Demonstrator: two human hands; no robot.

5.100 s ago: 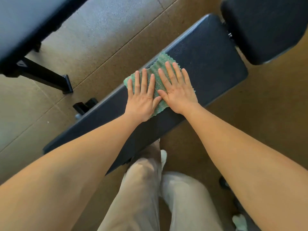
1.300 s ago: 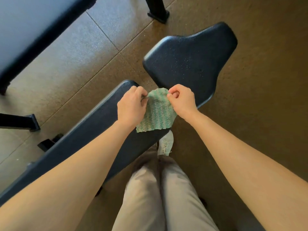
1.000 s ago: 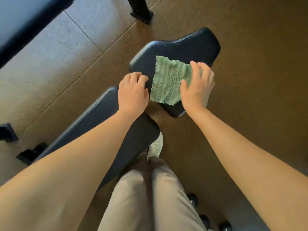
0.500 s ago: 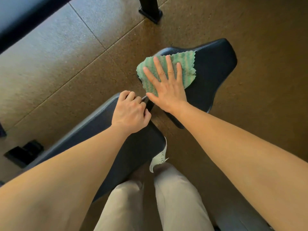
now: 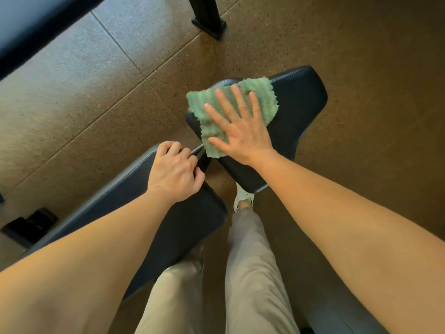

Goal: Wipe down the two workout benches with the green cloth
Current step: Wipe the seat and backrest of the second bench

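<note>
Floor tiles, speckled brown, fill most of the view. Across the top left corner runs a second bench, well apart from both hands, with a black leg planted on the tiles near the top edge. The near bench lies under the person. Its long pad climbs from the lower left, and its seat pad sits just past a narrow gap. Beige trousers and a white shoe show between the forearms. The left hand is clenched on the end of the long pad, fingers curled over its edge, seemingly as a brace. The right hand is spread flat with straight fingers, pressing the green cloth onto the left part of the seat pad. The cloth spills a little over that pad's left edge and down toward the gap. Only flat pressure holds the cloth, so a quick stroke could let it bunch or slip out from under the palm, and the overhanging corner could drag it off the edge onto the floor. The right side and far corner of the seat pad lie outside the cloth and could be missed. A heavy lean on the left hand might shift the bench. No brand, label or writing can be read anywhere.
</note>
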